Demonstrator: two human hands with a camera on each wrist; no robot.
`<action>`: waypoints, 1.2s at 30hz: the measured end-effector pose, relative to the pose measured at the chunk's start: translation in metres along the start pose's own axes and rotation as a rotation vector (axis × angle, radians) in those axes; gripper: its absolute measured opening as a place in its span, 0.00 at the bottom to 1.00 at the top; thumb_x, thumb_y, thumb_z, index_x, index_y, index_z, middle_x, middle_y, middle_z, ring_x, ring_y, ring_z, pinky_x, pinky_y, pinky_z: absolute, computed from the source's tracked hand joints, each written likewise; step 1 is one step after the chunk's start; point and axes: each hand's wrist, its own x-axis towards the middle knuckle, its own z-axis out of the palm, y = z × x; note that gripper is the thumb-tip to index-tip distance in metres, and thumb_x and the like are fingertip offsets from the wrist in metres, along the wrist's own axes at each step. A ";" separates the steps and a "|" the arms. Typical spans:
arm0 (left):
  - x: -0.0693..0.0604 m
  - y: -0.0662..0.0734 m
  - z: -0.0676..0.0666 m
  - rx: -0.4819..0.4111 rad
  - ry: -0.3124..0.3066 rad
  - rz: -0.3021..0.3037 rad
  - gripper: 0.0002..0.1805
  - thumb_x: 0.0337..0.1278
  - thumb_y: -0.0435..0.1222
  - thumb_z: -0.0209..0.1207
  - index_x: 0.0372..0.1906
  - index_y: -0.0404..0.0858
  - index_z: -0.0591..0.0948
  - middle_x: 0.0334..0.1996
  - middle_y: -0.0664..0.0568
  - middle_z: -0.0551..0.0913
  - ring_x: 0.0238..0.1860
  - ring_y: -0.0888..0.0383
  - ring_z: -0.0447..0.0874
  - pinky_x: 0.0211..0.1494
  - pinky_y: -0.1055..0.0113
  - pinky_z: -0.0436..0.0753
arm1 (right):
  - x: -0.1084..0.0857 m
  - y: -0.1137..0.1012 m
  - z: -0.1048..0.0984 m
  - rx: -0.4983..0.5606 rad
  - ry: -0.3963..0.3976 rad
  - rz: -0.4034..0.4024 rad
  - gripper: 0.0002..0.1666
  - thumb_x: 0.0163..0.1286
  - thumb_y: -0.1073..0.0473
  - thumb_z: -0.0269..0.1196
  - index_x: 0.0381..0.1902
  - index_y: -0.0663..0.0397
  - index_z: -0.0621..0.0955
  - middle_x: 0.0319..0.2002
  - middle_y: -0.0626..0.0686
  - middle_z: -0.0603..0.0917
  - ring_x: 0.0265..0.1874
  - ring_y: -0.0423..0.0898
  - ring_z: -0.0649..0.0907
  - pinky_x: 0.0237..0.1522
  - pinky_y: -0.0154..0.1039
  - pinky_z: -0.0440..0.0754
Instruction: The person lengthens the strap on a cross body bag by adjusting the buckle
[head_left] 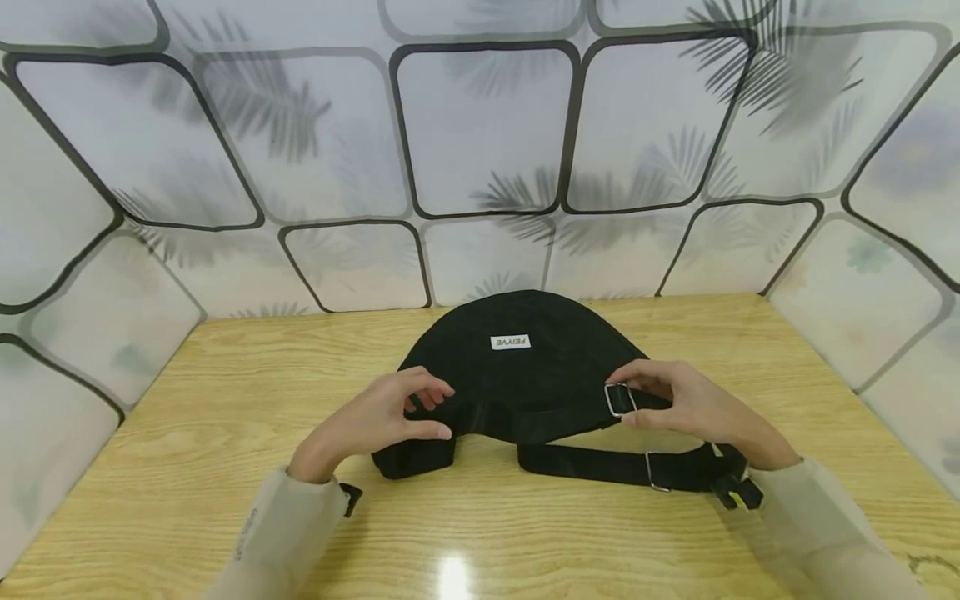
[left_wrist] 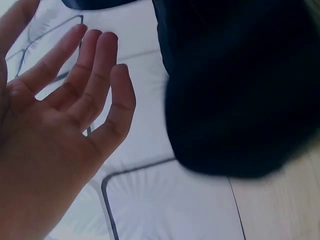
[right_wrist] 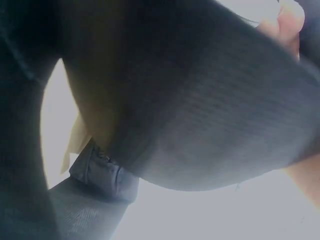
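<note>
A black sling bag (head_left: 525, 379) lies on the table, its white label (head_left: 511, 342) upside down in the head view. With thumb and fingers, my right hand (head_left: 705, 408) pinches the bag's strap at a metal slider buckle (head_left: 619, 400). The strap (head_left: 585, 464) loops back under that wrist, through a second metal buckle (head_left: 657, 472). In the right wrist view the wide strap (right_wrist: 210, 115) hides most of the hand. At the bag's left end my left hand (head_left: 371, 417) holds nothing, fingers (left_wrist: 102, 75) loosely bent and apart from the thumb.
The wooden table (head_left: 480, 533) extends around the bag on all sides. A patterned cloth wall (head_left: 487, 133) encloses its back and both sides. The bag's far edge lies close to the back wall. Dark wrist straps (head_left: 350, 497) show at the sleeves.
</note>
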 end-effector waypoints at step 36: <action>0.099 0.072 0.077 -0.020 -0.073 0.130 0.24 0.62 0.38 0.70 0.60 0.33 0.80 0.48 0.50 0.83 0.45 0.60 0.80 0.50 0.72 0.77 | 0.014 -0.009 0.012 0.121 -0.030 -0.051 0.21 0.67 0.69 0.68 0.57 0.63 0.79 0.45 0.50 0.87 0.44 0.42 0.85 0.49 0.33 0.80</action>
